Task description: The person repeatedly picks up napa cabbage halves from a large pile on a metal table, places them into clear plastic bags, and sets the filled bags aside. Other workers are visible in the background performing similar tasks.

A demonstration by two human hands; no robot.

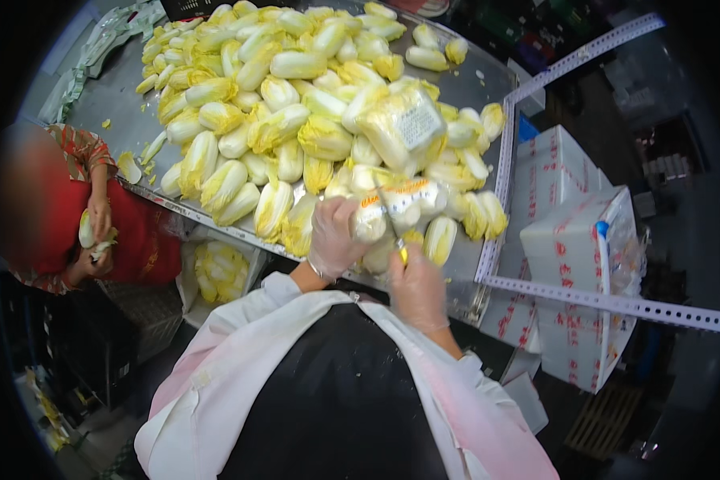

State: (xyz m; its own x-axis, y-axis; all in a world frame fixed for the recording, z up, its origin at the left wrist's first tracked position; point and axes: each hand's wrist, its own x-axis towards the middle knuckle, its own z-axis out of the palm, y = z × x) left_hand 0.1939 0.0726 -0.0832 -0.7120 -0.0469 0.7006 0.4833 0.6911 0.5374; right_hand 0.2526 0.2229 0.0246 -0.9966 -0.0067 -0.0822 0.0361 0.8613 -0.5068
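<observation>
A clear plastic bag of small napa cabbages [417, 201], printed with orange and blue writing, lies at the near side of the metal table [111, 105]. My left hand [336, 237], in a clear glove, grips its left end. In my right hand [419, 291], also gloved and slightly blurred, is a knife [389, 210] with a yellow handle. Its blade lies across the front of the bag; whether it has cut the film cannot be seen. Just beyond sits another wrapped pack [390, 129] bearing a white label. Loose napa cabbages [276, 126] are heaped behind and to the left.
At the left, a person in a red apron [138, 240] holds a small cabbage [86, 231]. Below the table edge stands a white container [246, 282] with yellow leaves. A perforated metal frame [507, 147] borders the right side, with printed white boxes [567, 252] beyond it.
</observation>
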